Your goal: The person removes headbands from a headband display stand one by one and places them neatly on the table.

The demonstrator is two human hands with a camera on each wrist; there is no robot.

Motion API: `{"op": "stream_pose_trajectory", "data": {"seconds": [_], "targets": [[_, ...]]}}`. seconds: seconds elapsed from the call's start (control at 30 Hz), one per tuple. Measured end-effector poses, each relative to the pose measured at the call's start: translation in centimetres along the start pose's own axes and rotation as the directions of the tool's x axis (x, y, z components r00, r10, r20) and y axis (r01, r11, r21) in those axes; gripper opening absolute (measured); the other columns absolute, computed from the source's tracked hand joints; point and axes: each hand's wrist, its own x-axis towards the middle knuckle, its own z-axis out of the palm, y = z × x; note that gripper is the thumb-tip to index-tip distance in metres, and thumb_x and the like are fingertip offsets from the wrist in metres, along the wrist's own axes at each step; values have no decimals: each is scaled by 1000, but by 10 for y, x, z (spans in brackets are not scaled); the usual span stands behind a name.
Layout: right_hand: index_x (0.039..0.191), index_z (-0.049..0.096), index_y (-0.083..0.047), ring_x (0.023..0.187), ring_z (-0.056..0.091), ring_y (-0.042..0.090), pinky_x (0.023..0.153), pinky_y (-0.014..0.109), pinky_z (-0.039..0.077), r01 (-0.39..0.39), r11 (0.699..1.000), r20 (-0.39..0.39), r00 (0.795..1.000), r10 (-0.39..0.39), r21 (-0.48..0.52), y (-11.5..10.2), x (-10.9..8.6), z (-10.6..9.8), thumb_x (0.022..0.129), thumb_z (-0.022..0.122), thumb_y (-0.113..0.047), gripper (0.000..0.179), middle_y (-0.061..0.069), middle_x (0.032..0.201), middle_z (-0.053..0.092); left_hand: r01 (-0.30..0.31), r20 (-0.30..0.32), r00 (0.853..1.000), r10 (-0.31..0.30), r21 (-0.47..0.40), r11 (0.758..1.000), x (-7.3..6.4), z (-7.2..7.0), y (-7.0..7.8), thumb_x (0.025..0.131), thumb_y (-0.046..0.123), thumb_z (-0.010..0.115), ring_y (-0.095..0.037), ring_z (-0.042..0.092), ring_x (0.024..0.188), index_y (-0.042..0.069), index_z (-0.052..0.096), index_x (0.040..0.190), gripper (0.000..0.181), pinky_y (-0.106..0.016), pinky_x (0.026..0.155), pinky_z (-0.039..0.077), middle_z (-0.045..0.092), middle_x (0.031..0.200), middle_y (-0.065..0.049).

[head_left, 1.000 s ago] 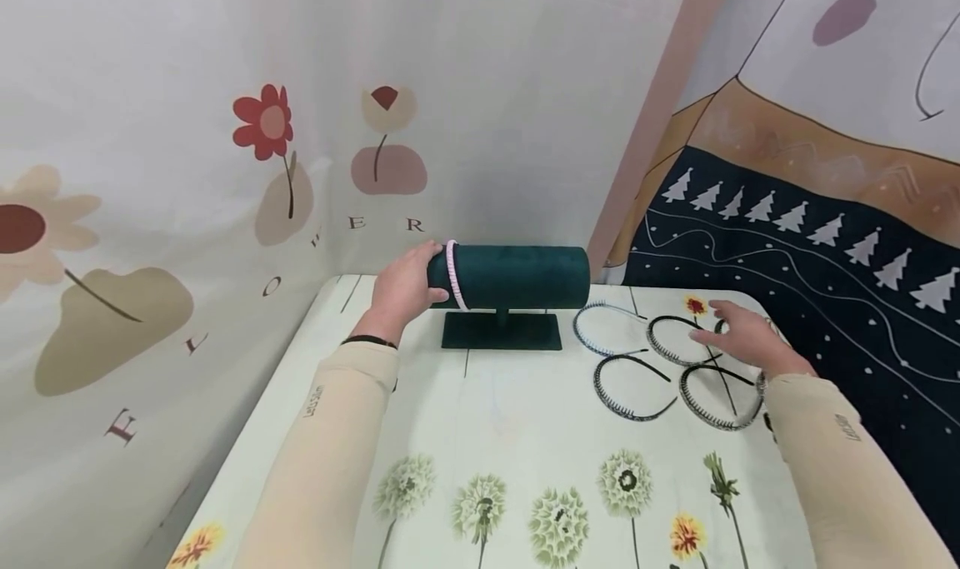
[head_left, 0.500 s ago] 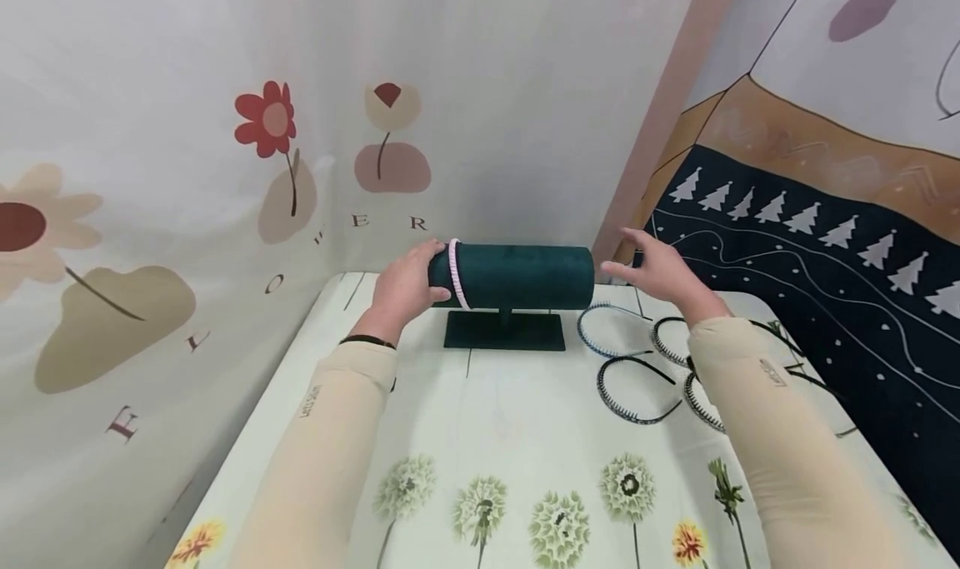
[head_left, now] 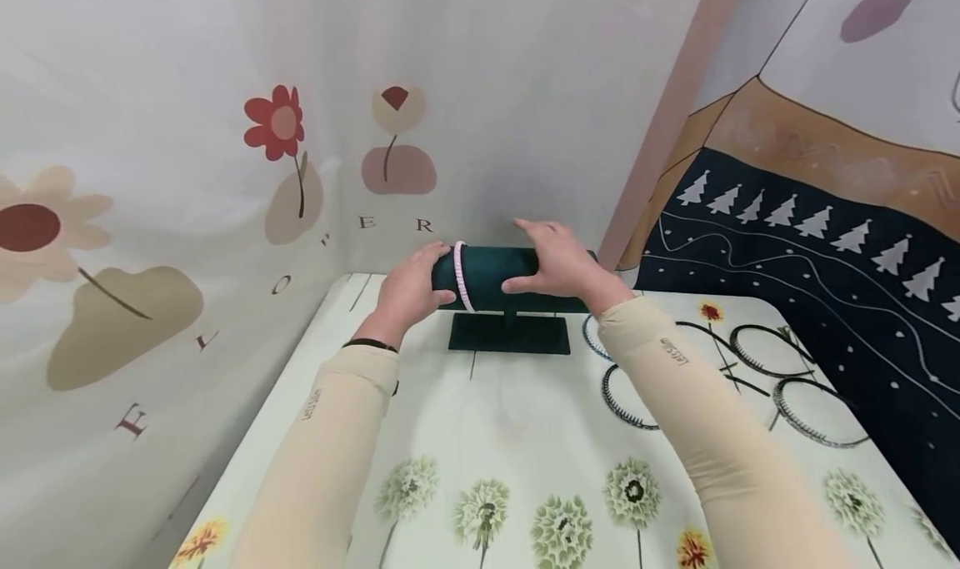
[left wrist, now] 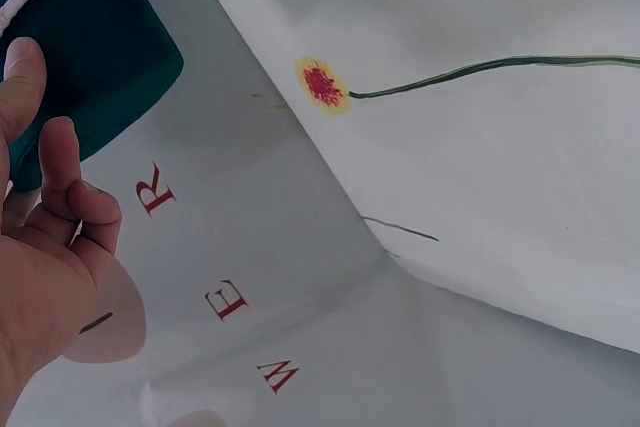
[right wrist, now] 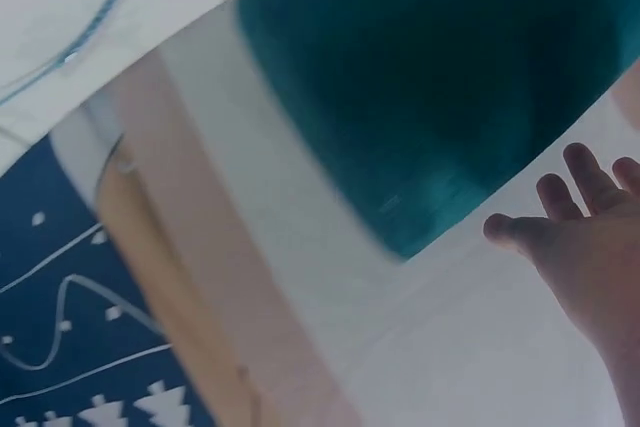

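A dark green velvet cylinder stand [head_left: 487, 279] rises from a flat rectangular base [head_left: 510, 336]. Round the cylinder's left part sits a pink headband [head_left: 461, 279], also partly seen in the left wrist view. My left hand [head_left: 411, 290] grips the cylinder's left end, thumb in front and fingers behind, close beside the headband. Over the cylinder's right half is my right hand [head_left: 562, 262], its thumb in front and fingers spread past the top. In the right wrist view, the right hand [right wrist: 585, 247] appears with fingers apart; whether it touches the velvet cannot be told.
Several dark toothed headbands, such as one headband [head_left: 821, 436] at the right, lie on the table's right side. A blue headband [head_left: 591, 336] is partly hidden by my right sleeve. A printed curtain [head_left: 465, 136] hangs behind the table.
My right hand has moved left from above the loose headbands, past the cylinder's right end, to over the cylinder. The left hand keeps its grip, and the pink headband stays near the left end.
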Motion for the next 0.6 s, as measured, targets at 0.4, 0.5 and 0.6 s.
{"op": "stream_pose_trajectory", "data": {"seconds": [0.4,0.5,0.6], "targets": [[173,15,-18,162,25,37,134,67,12,125,961,25,992,-123,-245,-46,18,34,78,85,-72,129,11,174,35,-6,20,1000,6,8,1000,-1,-1,-2,96,33,83,-35,41,157,20,35,168,88,-57,126,41,30,178,-4],[173,12,-18,162,23,37,134,68,11,128,939,31,992,-124,-319,-52,23,41,76,83,-76,133,10,175,32,-14,24,1000,14,15,1000,-2,-2,-2,97,33,82,-35,41,157,19,34,168,87,-57,126,41,29,178,-4],[173,9,-19,162,22,38,134,69,9,118,921,40,993,-111,-370,-58,27,45,74,82,-80,137,9,176,29,-17,20,1000,17,25,1000,-3,-3,0,97,32,82,-36,42,156,18,34,168,87,-57,126,42,30,178,-5]]}}
